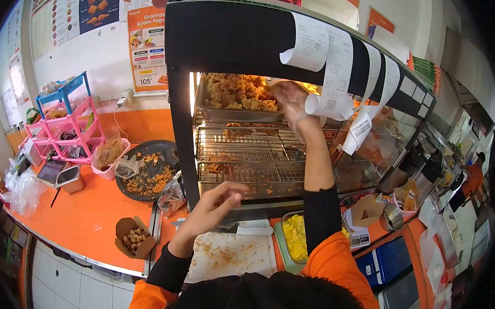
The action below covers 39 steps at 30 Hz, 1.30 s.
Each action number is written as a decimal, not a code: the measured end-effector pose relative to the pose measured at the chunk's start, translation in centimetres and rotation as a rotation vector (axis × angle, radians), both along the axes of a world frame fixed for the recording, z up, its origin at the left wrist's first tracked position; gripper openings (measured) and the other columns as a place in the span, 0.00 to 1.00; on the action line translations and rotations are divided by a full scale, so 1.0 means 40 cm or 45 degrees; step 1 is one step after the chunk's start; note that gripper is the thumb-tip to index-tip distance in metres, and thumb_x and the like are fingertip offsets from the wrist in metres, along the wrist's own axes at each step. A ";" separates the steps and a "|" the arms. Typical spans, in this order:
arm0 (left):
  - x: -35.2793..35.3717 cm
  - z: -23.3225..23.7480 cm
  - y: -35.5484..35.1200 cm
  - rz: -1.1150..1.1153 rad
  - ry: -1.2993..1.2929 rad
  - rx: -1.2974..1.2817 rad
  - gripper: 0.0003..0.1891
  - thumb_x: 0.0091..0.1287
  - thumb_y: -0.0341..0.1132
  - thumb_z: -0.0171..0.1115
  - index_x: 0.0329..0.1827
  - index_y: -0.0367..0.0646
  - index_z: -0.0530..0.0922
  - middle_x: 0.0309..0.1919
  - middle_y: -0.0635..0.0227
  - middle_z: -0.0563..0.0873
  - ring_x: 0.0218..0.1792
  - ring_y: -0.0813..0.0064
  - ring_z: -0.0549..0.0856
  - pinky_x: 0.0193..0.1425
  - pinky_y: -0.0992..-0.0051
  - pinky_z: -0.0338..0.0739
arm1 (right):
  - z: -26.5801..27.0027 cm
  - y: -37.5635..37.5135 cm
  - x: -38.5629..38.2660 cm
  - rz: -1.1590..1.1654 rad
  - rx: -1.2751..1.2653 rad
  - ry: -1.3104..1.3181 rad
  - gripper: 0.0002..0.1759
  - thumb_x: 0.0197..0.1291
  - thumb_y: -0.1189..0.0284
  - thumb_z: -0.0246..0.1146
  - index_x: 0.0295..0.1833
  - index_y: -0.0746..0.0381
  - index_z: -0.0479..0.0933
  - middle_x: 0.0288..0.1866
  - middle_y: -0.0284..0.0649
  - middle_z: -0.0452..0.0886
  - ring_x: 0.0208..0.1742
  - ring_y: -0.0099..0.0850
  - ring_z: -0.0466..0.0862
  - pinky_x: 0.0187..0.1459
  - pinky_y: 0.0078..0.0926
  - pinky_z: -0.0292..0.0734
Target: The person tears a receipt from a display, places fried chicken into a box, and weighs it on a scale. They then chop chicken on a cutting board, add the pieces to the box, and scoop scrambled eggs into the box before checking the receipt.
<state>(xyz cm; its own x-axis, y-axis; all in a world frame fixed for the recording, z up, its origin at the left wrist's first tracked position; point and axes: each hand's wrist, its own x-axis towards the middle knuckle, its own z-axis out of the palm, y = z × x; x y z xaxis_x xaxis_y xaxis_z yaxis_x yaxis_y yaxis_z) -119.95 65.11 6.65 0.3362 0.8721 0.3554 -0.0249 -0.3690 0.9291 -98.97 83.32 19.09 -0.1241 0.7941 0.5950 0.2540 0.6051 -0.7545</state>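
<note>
1. Fingers (280,88) of the right hand (294,109) are bunched and pressed to the chicken (237,91). I cannot tell if they grip a piece or only touch the heap.
2. Chicken sits heaped in a tray (233,115) on the top shelf of the warmer (232,37), just under its dark hood.
3. Step in hand, as I judge it: picking a piece from the right end of the heap, arm stretched up and in.
4. Next move would call for a firm pinch on one piece, then a clear lift out under the receipts (338,64) that hang near the wrist.
5. Left hand (213,203) hovers low before the warmer, fingers half curled, nothing seen in them, touching nothing.
6. Below the tray, the racks (242,148) hold a few scraps.
7. On the counter (85,212) a crumbed board (230,255) lies under the left hand, with a tub (294,236) of yellow food just right of it.
8. A small box (134,238) with pieces of chicken in it stands left of the board, apart from both hands.
</note>
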 end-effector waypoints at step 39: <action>-0.043 0.198 -0.249 -0.188 -0.566 1.453 0.09 0.60 0.37 0.70 0.39 0.42 0.84 0.34 0.69 0.86 0.28 0.77 0.76 0.27 0.81 0.68 | 0.065 0.150 0.131 -1.011 0.305 -0.920 0.12 0.60 0.63 0.57 0.44 0.58 0.76 0.39 0.41 0.79 0.44 0.34 0.80 0.47 0.31 0.74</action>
<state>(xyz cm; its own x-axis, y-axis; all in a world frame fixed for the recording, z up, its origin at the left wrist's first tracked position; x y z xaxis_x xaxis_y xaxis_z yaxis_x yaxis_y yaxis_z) -121.66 55.15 14.59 0.0602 -0.0486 0.9970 -0.3666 -0.9301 -0.0232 -93.73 89.31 21.68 -0.0105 0.6757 0.7371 0.9702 0.1852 -0.1560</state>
